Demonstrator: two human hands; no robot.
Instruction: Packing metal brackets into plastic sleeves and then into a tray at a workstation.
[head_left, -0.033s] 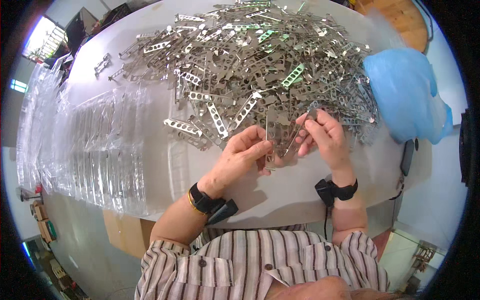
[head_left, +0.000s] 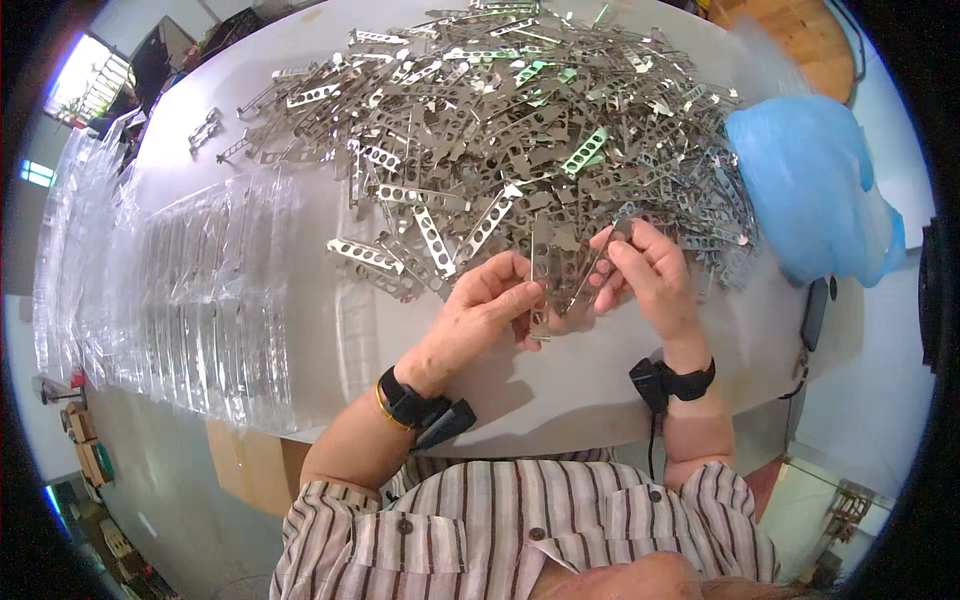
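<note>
Left hand: is pinching a flat metal strip, thumb and fingers closed on it; the piece is standing nearly upright in the view, its lower end showing below the thumb.
Right hand: is gripping a slanting metal strip near its upper end, thumb and fingers clamped together on it.
Gap between hands: both strips are converging toward their lower ends (whether they are touching, I cannot tell).
Metal pile: is spreading across the table just beyond both hands, many pieces showing rows of round holes; several bright ones are lying near the left hand.
Clear plastic sleeves: are lying layered at the table's left side, overhanging its edge.
Blue plastic bag: is resting crumpled beside the pile, on the right.
Wrists: both are wearing black straps, and a yellow bangle is circling the left one.
</note>
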